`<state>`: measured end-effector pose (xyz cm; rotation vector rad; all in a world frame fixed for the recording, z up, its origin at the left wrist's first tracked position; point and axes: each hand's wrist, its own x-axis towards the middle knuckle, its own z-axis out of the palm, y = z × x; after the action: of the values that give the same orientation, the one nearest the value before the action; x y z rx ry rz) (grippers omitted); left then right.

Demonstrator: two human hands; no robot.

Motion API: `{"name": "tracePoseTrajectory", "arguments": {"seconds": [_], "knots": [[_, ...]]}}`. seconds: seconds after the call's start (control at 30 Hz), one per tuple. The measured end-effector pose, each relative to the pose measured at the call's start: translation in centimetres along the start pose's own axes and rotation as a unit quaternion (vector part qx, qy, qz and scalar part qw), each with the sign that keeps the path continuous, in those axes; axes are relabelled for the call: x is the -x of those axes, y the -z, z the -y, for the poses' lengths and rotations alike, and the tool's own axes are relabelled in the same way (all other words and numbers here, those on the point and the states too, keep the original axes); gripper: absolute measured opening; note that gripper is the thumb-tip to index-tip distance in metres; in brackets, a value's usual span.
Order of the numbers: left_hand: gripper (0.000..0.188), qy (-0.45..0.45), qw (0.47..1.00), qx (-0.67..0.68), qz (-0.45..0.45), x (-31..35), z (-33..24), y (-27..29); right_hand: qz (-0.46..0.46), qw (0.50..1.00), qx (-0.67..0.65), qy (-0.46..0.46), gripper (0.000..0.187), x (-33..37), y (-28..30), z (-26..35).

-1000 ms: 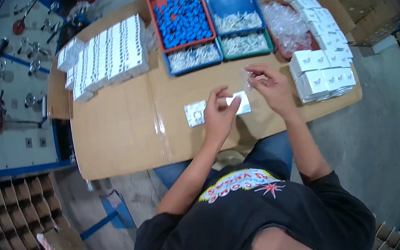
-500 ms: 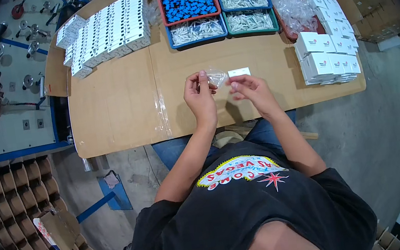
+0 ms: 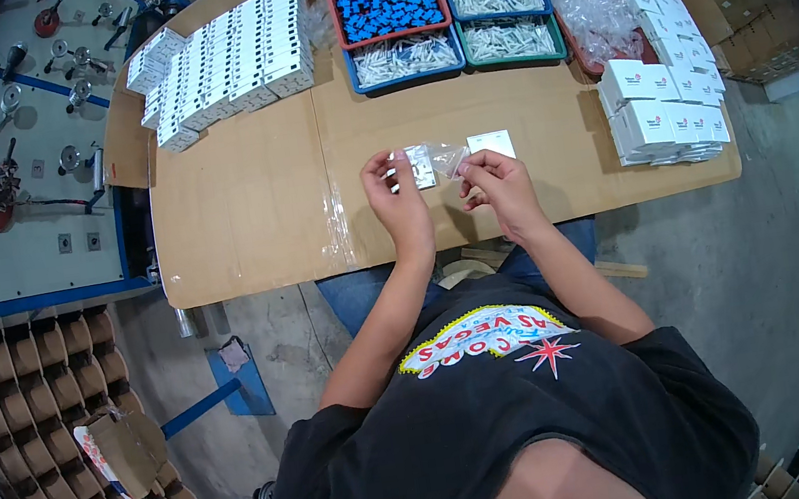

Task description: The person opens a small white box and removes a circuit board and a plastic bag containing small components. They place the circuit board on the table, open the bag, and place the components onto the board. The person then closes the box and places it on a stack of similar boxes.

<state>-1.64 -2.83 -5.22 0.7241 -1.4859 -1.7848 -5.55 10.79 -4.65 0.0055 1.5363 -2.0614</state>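
Observation:
A small clear plastic bag [image 3: 449, 158] is stretched between my hands above the cardboard. My right hand [image 3: 505, 193] pinches its near edge between thumb and fingers. Fingers curled, my left hand [image 3: 397, 199] grips a flat white piece with small dark marks [image 3: 422, 167] at the bag's left end. Whether that piece is inside the bag or beside it, I cannot tell. Just beyond my right fingers, a white square box or card [image 3: 492, 143] lies on the cardboard tabletop [image 3: 242, 200].
Stacked white boxes stand at the far left [image 3: 233, 59] and the right [image 3: 654, 115]. At the back sit a red tray of blue parts [image 3: 445, 11], trays of white plugs [image 3: 464, 64], and a red tray of clear bags [image 3: 579, 62]. Left is a metal machine panel [image 3: 27, 258].
The bag's near edge is now in my right fingers, where before my left hand held the bag. A white piece now shows by my left fingers. More of the white square is uncovered.

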Motion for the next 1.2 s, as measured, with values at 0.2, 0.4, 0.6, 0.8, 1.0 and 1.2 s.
{"name": "tracePoseTrajectory", "arguments": {"seconds": [0.2, 0.4, 0.6, 0.8, 1.0, 1.2], "knots": [[0.010, -0.023, 0.967, -0.116, 0.227, 0.5, -1.5, 1.9, -0.028, 0.979, 0.182, 0.084, 0.013, -0.1, 0.5, 0.1], [0.017, 0.081, 0.943, -0.132, 0.294, 0.6, -1.6, 1.9, 0.008, 0.950, 0.290, 0.120, 0.018, 0.3, 1.0, 0.4], [0.017, 0.093, 0.923, -0.164, 0.334, -0.3, -0.3, 2.6, 0.054, 0.917, 0.370, 0.136, 0.020, 0.2, 1.9, 1.3], [0.013, -0.060, 0.933, -0.236, 0.264, 0.7, -0.8, 1.6, -0.023, 0.889, 0.417, 0.190, 0.015, 0.2, 1.6, 1.6], [0.013, -0.082, 0.942, -0.211, 0.250, 2.2, -0.6, 0.8, -0.112, 0.887, 0.354, 0.273, 0.017, -0.3, -0.1, 0.3], [0.018, 0.160, 0.960, 0.006, 0.229, 2.1, 1.2, 0.8, -0.092, 0.864, 0.340, 0.359, 0.017, -0.9, -0.1, -0.4]]}}
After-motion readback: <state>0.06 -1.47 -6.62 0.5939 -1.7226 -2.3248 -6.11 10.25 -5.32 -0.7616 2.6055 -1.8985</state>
